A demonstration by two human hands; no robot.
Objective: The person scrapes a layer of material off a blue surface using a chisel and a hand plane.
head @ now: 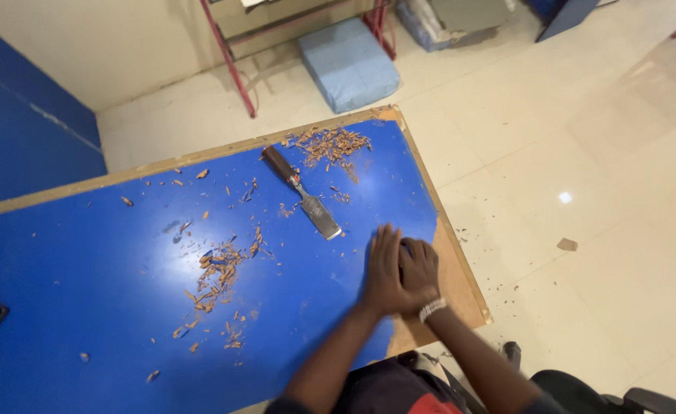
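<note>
Both hands press down together at the near right edge of the counter (85,261), just where its blue laminate ends and bare brown board shows. The left hand (384,268) lies flat with fingers stretched out, partly over the right hand (421,270), which wears a light beaded bracelet at the wrist; neither grip closes on a tool, and both palms rest on the blue sheet's torn edge. Whether fingertips are tucked under that edge I cannot tell. The chisel (301,192), with a dark wooden handle and a broad steel blade, lies loose on the blue surface just beyond the hands, blade pointing toward them. Wood chips (217,276) scatter to the left, and a second heap (330,144) sits near the far corner. By my reading, the step in hand is working the laminate edge by hand, with the chisel set aside. Any next move here would call for steady, even pressure at the edge.
</note>
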